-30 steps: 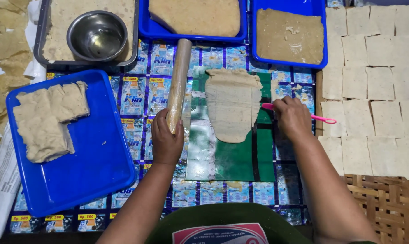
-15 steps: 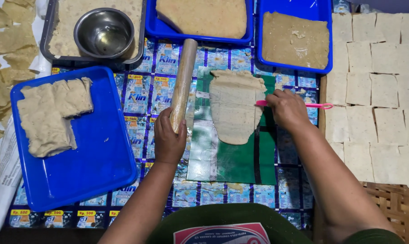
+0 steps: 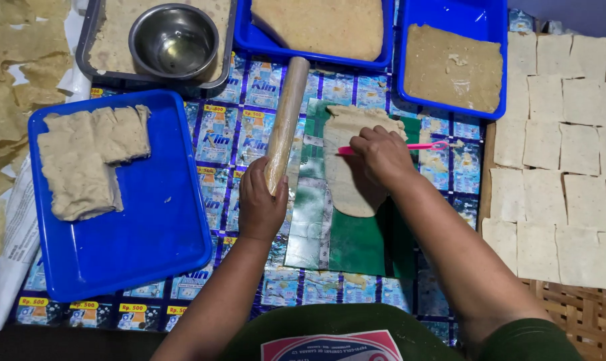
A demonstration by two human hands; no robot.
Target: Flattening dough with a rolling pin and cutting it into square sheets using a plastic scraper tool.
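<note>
Sachet-print table cover (image 3: 249, 134): left hand (image 3: 261, 204) grips wooden rolling pin (image 3: 286, 120); right hand (image 3: 382, 155) closed on pink knife (image 3: 423, 146) over flattened dough sheet (image 3: 346, 180) on green mat (image 3: 356, 244).

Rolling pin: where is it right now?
In the head view the wooden rolling pin lies centre-left on the mat, its near end in the left hand, between the blue tray and the rolled dough sheet.

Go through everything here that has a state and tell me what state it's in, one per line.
Left hand: closed around the rolling pin.
Rolling pin: lying flat.
Right hand: gripping the pink tool.
Pink tool: lying across the dough sheet.
Dough sheet: rolled flat.
Steel bowl: upright, holding clear liquid.
Left blue tray: partly filled with dough slabs.
</note>
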